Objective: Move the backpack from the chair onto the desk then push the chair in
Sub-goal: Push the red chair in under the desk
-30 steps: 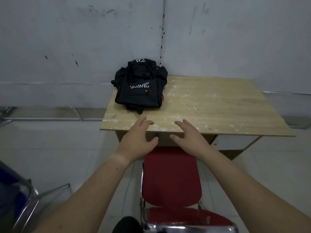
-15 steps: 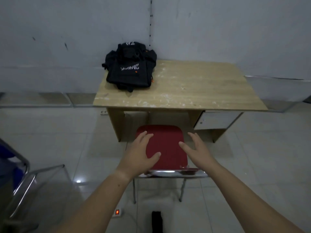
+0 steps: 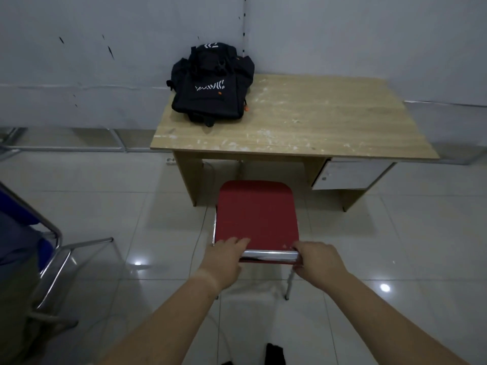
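Note:
A black backpack (image 3: 210, 85) with white lettering lies on the far left corner of the wooden desk (image 3: 316, 122), against the wall. A red chair (image 3: 257, 214) with a chrome frame stands on the floor in front of the desk, its seat edge close to the desk's front. My left hand (image 3: 226, 259) grips the left end of the chrome top bar of the chair's backrest. My right hand (image 3: 319, 262) grips the right end of the same bar. Both forearms reach in from the bottom of the view.
A second chair with a chrome frame and blue padding (image 3: 29, 246) stands at the left edge. A white drawer unit (image 3: 345, 175) hangs under the desk's right side. The floor is glossy white tile (image 3: 395, 246). A wall socket (image 3: 170, 160) sits left of the desk leg.
My hands have dropped from hovering over the seat onto the chair's back bar and closed on it. The view has pulled back from the desk.

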The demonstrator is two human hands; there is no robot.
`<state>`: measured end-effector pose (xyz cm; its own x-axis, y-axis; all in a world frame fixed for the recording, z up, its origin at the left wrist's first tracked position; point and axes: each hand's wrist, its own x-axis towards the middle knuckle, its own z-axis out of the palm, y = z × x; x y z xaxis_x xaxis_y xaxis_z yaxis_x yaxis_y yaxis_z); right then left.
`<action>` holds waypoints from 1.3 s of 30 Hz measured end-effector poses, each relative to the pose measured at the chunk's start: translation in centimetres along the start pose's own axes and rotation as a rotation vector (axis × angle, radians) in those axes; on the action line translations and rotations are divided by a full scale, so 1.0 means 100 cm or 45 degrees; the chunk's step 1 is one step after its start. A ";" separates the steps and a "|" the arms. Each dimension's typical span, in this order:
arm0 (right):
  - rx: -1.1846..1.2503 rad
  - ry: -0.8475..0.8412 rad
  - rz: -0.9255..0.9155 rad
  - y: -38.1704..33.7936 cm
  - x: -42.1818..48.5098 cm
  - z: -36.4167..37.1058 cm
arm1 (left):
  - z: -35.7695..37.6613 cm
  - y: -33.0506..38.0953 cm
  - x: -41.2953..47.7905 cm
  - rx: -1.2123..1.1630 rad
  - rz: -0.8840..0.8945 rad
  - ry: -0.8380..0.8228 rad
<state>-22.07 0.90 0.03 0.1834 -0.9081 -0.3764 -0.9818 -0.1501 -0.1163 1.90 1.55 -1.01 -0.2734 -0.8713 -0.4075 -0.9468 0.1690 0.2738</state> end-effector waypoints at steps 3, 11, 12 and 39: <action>-0.215 -0.012 -0.004 -0.002 0.014 -0.002 | 0.000 -0.001 0.011 0.055 -0.011 0.068; -0.054 0.040 -0.037 0.006 0.021 0.017 | 0.007 -0.004 0.010 -0.015 0.031 0.137; -0.036 0.055 -0.036 0.006 0.021 0.018 | 0.007 -0.005 0.010 -0.018 0.035 0.146; 0.041 0.132 -0.064 0.023 0.109 -0.013 | -0.040 -0.022 0.095 0.003 0.052 0.235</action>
<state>-22.44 -9.89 -3.13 0.2249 -0.9355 -0.2724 -0.9690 -0.1855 -0.1630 2.08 -8.92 -2.01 -0.2759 -0.9335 -0.2291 -0.9361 0.2069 0.2844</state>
